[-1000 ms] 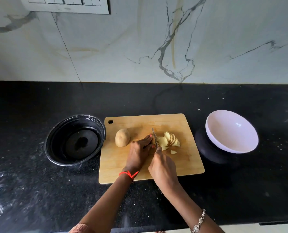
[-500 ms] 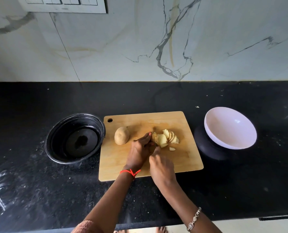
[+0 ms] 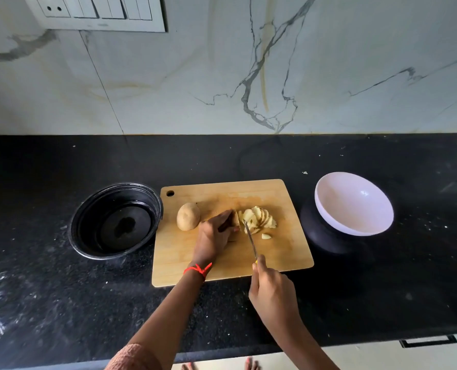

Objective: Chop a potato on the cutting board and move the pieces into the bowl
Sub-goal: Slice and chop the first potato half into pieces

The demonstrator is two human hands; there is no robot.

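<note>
Fingers [image 3: 228,218] pinch potato end [image 3: 235,219] on wooden board [image 3: 222,263]; right hand [image 3: 271,292] grips thin knife [image 3: 250,240].

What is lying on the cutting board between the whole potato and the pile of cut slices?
In the head view, the left hand lies between the whole potato and the slices, holding down the uncut potato end. The knife blade stands beside the slices.

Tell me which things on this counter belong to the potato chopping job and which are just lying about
In use: cutting board, knife, potato slices, whole potato, white bowl, left hand, right hand.
Lying about: black bowl, switch panel.
</note>
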